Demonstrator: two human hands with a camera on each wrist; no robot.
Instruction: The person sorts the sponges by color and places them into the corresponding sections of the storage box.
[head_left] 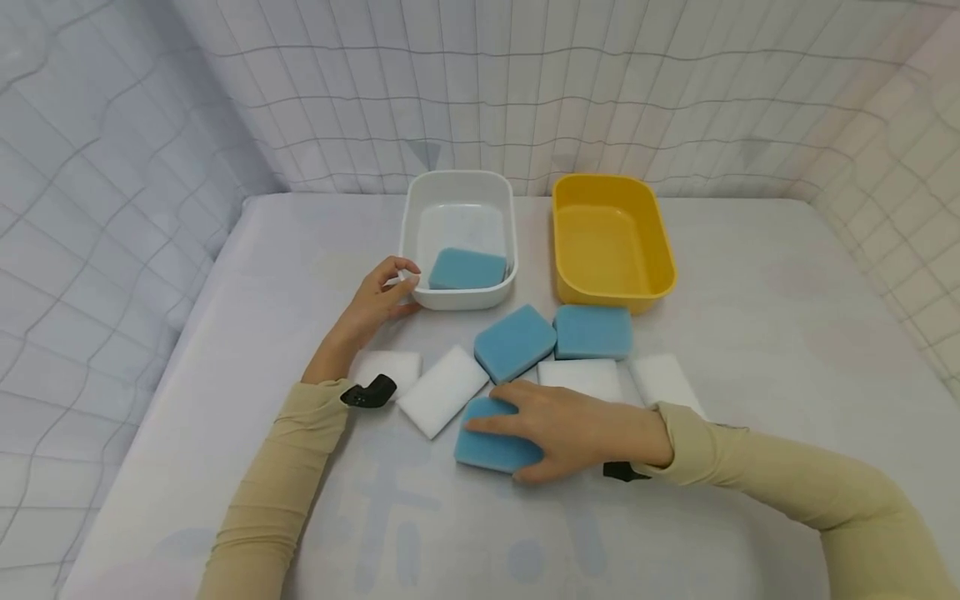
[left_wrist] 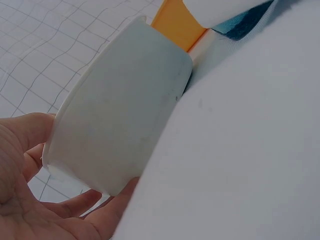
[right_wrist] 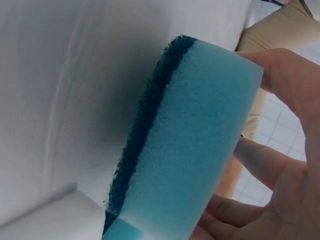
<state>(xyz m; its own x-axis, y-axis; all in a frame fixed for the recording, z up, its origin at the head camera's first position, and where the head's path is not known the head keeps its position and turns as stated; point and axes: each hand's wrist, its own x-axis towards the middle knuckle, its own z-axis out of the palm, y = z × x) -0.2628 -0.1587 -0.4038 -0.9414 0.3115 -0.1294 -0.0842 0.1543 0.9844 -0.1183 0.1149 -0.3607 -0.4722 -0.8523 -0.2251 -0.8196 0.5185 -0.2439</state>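
Observation:
My left hand (head_left: 381,296) holds the near left corner of a white plastic tub (head_left: 459,300), with its fingers at the rim. One blue sponge (head_left: 467,268) lies inside that tub. In the left wrist view the tub's outer wall (left_wrist: 120,110) faces the camera, and the thumb touches its rim. My right hand (head_left: 551,425) is over another blue sponge (head_left: 491,446), fingers across its top and thumb at the near edge. The right wrist view shows this sponge (right_wrist: 190,135) with a dark scouring layer underneath; the thumb is at one corner.
A yellow tub (head_left: 611,250) stands right of the white one. Two more blue sponges (head_left: 514,343) lie in front of the tubs. Several white sponge blocks (head_left: 442,392) are spread across the table between and beside the hands. A gridded curtain (head_left: 487,92) hangs behind.

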